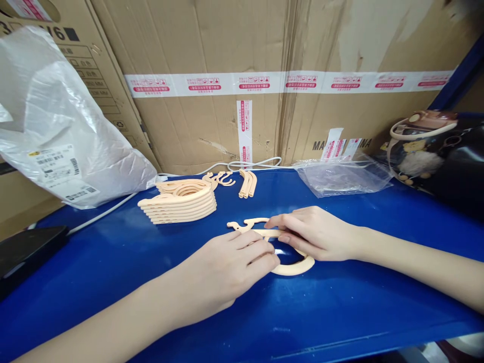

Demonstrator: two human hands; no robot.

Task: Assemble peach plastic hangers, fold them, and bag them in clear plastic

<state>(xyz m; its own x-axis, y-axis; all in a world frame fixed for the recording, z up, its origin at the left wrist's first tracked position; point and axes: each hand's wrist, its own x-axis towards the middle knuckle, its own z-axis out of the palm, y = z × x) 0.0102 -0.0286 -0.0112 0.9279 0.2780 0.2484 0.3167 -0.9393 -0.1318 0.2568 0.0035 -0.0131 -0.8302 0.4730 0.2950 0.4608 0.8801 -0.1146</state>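
Gripping the cream hanger (293, 269), left hand (234, 263) bunches its fingers together, right hand (317, 232) pinches from the right; blue desk (348, 302) stretches wide toward its near edge.

A cream, curved hanger piece (293, 269) lies level between the gripping left hand (230, 267) and right hand (321, 234). Its notched end juts beyond the left hand.

Cream hanger (294, 269), blue tabletop (321, 312)

Left carton (81, 15) — "3", "6"; back carton (212, 40) — "MA", "NA".
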